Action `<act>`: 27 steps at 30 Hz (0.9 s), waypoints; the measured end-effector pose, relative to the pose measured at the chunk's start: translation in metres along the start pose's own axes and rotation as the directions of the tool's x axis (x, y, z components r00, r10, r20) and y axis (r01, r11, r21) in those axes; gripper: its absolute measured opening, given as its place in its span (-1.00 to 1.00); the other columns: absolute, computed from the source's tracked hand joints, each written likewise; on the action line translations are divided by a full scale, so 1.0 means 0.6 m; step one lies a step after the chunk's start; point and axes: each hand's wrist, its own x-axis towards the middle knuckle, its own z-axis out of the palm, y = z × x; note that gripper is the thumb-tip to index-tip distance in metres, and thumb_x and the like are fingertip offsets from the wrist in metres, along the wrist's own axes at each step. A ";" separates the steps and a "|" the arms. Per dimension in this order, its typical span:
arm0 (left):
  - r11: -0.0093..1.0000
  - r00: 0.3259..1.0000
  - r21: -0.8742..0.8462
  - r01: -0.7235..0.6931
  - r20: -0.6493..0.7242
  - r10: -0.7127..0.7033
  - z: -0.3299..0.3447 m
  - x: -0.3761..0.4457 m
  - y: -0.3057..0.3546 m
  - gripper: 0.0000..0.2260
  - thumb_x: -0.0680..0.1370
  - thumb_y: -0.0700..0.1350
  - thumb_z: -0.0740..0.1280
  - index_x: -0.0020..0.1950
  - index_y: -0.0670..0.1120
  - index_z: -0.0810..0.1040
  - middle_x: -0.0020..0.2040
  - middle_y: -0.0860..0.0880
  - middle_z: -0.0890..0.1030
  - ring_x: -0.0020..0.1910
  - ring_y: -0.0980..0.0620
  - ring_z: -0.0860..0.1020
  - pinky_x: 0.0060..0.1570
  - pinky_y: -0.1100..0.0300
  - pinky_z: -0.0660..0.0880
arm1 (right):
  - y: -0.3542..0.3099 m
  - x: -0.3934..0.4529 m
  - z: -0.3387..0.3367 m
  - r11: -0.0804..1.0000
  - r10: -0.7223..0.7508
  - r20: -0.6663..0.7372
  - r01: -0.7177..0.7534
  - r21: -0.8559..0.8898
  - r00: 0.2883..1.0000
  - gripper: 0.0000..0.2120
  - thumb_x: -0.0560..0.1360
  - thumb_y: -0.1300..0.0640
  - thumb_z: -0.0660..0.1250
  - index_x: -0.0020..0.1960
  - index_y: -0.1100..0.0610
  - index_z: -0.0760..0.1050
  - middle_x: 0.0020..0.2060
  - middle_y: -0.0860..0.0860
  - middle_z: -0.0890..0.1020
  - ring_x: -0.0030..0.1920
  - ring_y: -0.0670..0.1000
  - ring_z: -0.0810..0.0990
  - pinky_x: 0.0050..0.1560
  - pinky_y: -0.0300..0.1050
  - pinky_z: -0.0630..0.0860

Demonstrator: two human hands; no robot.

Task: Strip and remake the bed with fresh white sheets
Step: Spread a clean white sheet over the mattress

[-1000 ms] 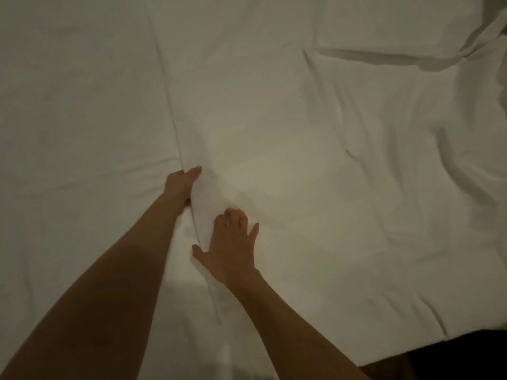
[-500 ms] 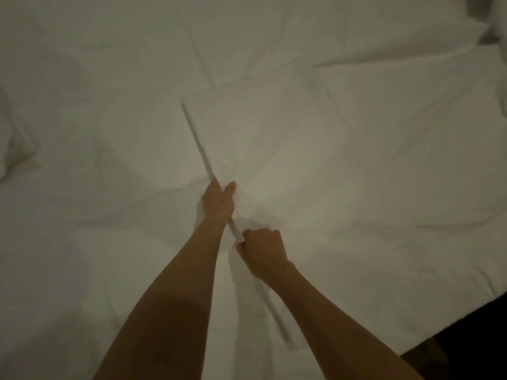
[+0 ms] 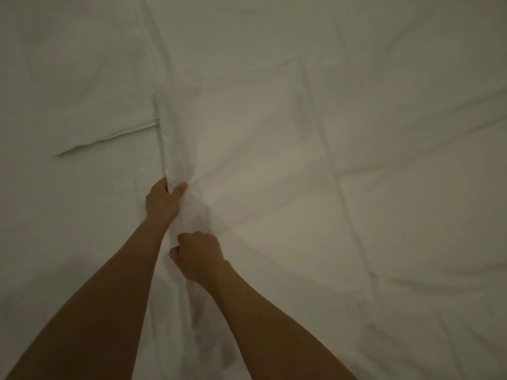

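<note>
From the head view, the left hand pinches and the right hand clenches the folded white sheet mid-bed, its bulk toward two o'clock; a lopsided tug could, I'd guess, drag it askew.

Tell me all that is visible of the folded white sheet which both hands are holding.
The folded white sheet is plain cloth, dimly lit, lying in flat layers on the white bedding. Straight fold creases cross it, and one long edge runs toward the person. The left hand pinches that edge farther away; the right hand grips it nearer. Wrinkles fan out from both grips. Only part is unfolded.
</note>
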 end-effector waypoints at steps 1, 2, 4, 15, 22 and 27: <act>1.000 0.999 0.014 0.022 -0.024 -0.022 -0.013 0.002 -0.015 -0.64 0.59 0.01 0.29 0.26 -0.21 0.52 0.18 -0.24 0.59 0.18 -0.26 0.52 0.19 -0.04 0.43 | -0.014 0.000 0.010 1.000 -0.020 0.026 0.020 0.001 0.999 -0.74 0.59 0.12 0.14 -0.02 0.27 0.52 -0.05 0.23 0.61 -0.05 0.23 0.58 -0.10 -0.07 0.34; 0.998 0.997 0.021 0.054 -0.052 -0.053 -0.022 0.002 -0.028 -0.66 0.59 0.00 0.29 0.23 -0.23 0.53 0.15 -0.25 0.59 0.16 -0.26 0.53 0.17 -0.03 0.42 | -0.024 -0.002 0.020 0.999 -0.040 0.061 0.041 -0.013 0.997 -0.76 0.59 0.12 0.14 -0.02 0.25 0.52 -0.04 0.23 0.61 -0.05 0.23 0.58 -0.10 -0.07 0.34; 0.992 0.987 -0.002 0.128 -0.094 -0.128 -0.029 -0.004 -0.040 -0.69 0.59 -0.05 0.29 0.21 -0.25 0.53 0.15 -0.26 0.58 0.17 -0.25 0.52 0.16 0.01 0.39 | -0.024 -0.010 0.035 0.996 -0.054 0.136 0.063 -0.059 0.989 -0.76 0.59 0.12 0.14 0.00 0.23 0.52 -0.01 0.22 0.61 -0.02 0.23 0.59 -0.07 -0.06 0.38; 0.576 0.909 0.772 -0.268 0.005 0.417 0.164 -0.233 -0.039 -0.39 0.41 -0.11 0.31 0.46 -0.18 0.35 0.47 -0.21 0.34 0.41 -0.20 0.37 0.12 -0.45 0.32 | 0.219 -0.113 -0.127 0.985 0.151 -0.067 -0.156 -0.072 0.986 -0.79 0.56 0.11 0.18 0.12 0.16 0.48 0.10 0.17 0.59 0.12 0.18 0.56 0.00 -0.06 0.43; 0.641 0.874 0.609 -0.467 0.205 0.441 0.377 -0.455 0.089 -0.19 0.10 -0.06 0.56 0.34 -0.17 0.51 0.40 -0.18 0.45 0.37 -0.19 0.43 0.11 -0.35 0.41 | 0.499 -0.300 -0.261 0.871 0.491 -0.150 -0.484 0.085 0.858 -0.86 0.55 0.08 0.21 -0.06 0.13 0.49 -0.08 0.11 0.60 -0.01 0.15 0.56 -0.04 -0.06 0.43; 0.791 0.796 0.092 -0.605 0.104 0.596 0.528 -0.586 0.144 -0.66 0.38 -0.10 0.25 0.12 -0.06 0.61 0.24 -0.06 0.57 0.26 0.04 0.41 0.28 0.09 0.43 | 0.680 -0.463 -0.335 0.753 0.657 -0.195 -0.624 0.207 0.728 -0.69 0.53 0.10 0.26 -0.39 0.10 0.44 -0.38 0.03 0.58 -0.29 0.07 0.54 -0.20 -0.11 0.42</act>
